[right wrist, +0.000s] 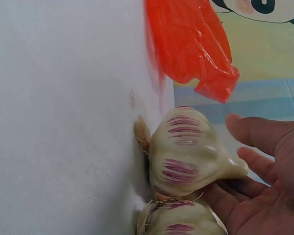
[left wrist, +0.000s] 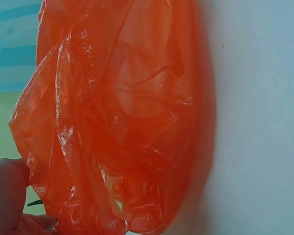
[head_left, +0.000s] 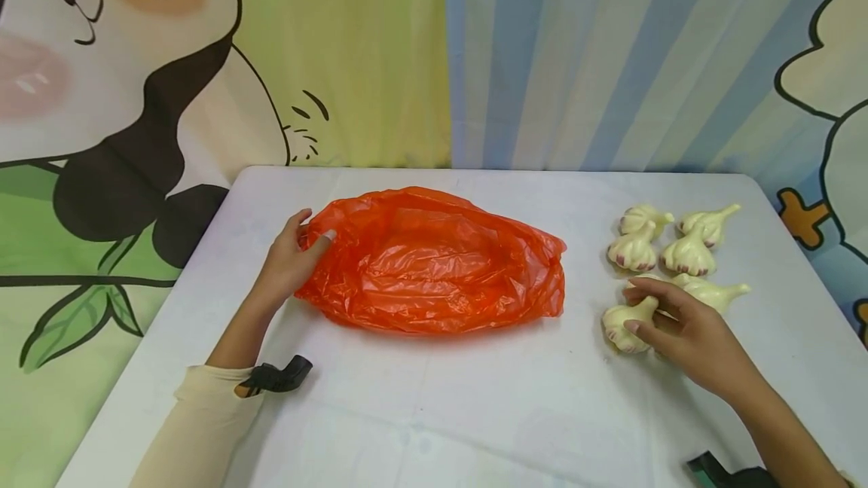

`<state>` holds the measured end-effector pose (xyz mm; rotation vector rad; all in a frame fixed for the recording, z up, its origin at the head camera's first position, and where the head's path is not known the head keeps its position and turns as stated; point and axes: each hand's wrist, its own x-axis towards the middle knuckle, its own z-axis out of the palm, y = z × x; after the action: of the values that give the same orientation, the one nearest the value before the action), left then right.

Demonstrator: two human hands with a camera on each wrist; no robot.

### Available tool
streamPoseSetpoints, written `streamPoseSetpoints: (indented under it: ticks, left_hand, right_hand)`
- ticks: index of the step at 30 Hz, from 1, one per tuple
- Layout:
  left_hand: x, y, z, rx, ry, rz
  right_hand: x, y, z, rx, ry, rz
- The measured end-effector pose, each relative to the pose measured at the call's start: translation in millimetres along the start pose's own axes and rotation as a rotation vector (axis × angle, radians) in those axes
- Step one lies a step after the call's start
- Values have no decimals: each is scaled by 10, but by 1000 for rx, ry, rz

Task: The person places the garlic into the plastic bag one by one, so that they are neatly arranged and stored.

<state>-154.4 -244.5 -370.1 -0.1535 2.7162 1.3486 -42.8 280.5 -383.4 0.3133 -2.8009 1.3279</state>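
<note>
An orange-red plastic bag (head_left: 434,269) lies spread and crinkled in the middle of the white table. My left hand (head_left: 290,258) grips its left edge. In the left wrist view the bag (left wrist: 137,112) fills much of the picture, hiding part of that hand. Several pale garlic bulbs with purple streaks stand in a cluster on the right. My right hand (head_left: 685,330) reaches round the nearest garlic bulb (head_left: 625,328). In the right wrist view its fingers touch the side of this bulb (right wrist: 181,152) near the neck, while the thumb stands apart from it.
Behind the near bulb lie other garlic bulbs, such as one by the hand (head_left: 712,292) and one at the back (head_left: 712,224). The white table (head_left: 420,413) ends at a patterned cloth backdrop (head_left: 366,59). Black straps sit at both wrists.
</note>
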Motion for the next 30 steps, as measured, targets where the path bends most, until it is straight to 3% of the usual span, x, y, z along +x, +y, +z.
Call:
streamPoseSetpoints:
  ticks: [7, 16, 30]
  left_hand:
    - [-1, 34, 31, -3, 59, 15]
    - [7, 32, 74, -22, 52, -22]
    - [20, -12, 117, 28, 132, 57]
  right_hand:
    - [19, 23, 27, 51, -63, -35]
    - [48, -42, 27, -121, -63, -8]
    - [66, -72, 1, -160, -62, 9]
